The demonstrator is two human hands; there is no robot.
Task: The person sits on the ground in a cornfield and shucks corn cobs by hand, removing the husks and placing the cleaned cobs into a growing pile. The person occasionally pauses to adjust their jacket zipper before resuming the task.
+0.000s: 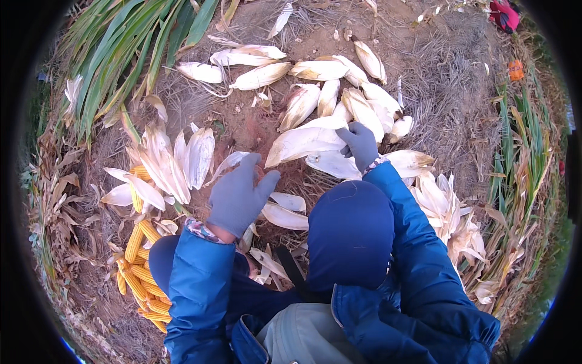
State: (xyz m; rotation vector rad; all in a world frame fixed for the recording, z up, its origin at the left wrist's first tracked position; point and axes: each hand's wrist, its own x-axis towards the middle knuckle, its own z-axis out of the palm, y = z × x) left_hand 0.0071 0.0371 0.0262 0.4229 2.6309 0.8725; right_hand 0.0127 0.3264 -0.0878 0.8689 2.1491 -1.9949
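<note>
My right hand point(360, 145), in a grey glove, has its fingers closed at the right end of an ear of corn in its pale husk point(303, 142). This ear lies slanted at the near side of a group of unhusked ears point(362, 111). Left of it, my left hand point(237, 197), gloved alike, hovers with thumb and fingers apart and nothing between them. Loose husk pieces point(285, 216) lie beside that hand. Bare yellow corn cobs point(145, 285) are heaped at the left, next to my knee.
Peeled husks spread in a bunch point(163, 161) at the left and another heap point(442, 212) at the right. Green corn stalks point(130, 51) lie at the far left, with more leaves point(521, 151) along the right. A red item point(504, 16) and an orange one point(516, 70) sit far right.
</note>
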